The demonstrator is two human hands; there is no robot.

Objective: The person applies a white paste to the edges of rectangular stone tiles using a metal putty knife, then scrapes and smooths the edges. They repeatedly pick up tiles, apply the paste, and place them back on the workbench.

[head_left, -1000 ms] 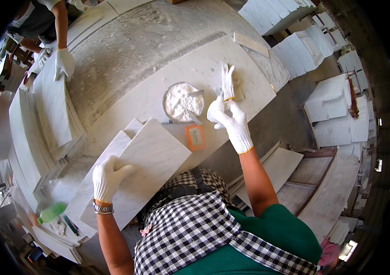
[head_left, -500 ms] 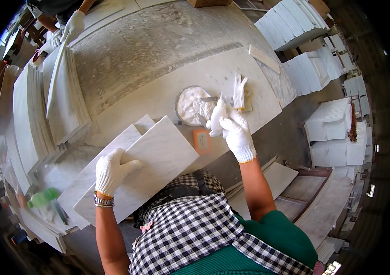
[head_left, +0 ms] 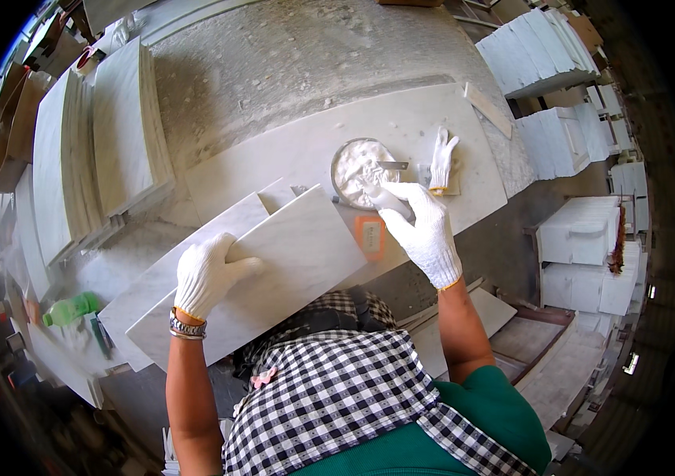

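My left hand [head_left: 209, 274], in a white knit glove, grips the upper left edge of a rectangular grey-white marble tile [head_left: 290, 262], its thumb lying across the face. The tile slants in front of me, over another marble slab [head_left: 218, 226]. In my gloved right hand [head_left: 425, 230] is a small white squeeze bottle [head_left: 390, 203], tilted with its nozzle at the near rim of a round bowl [head_left: 335, 181]. White paste [head_left: 360, 165] fills the bowl, and a flat metal blade [head_left: 393, 165] sticks out over its right side.
A spare white glove [head_left: 442, 159] lies right of the bowl; an orange-bordered flat piece [head_left: 370, 238] lies nearer me. These rest on a long marble slab [head_left: 266, 151]. Stacked slabs [head_left: 125, 119] stand at left, more stacks [head_left: 540, 51] at right. A green bottle [head_left: 72, 308] lies far left.
My right hand has tipped the squeeze bottle from nozzle-up to pointing over the bowl's rim. My left hand stays on the tile. The co-worker and their lifted slab at upper left have gone from view.
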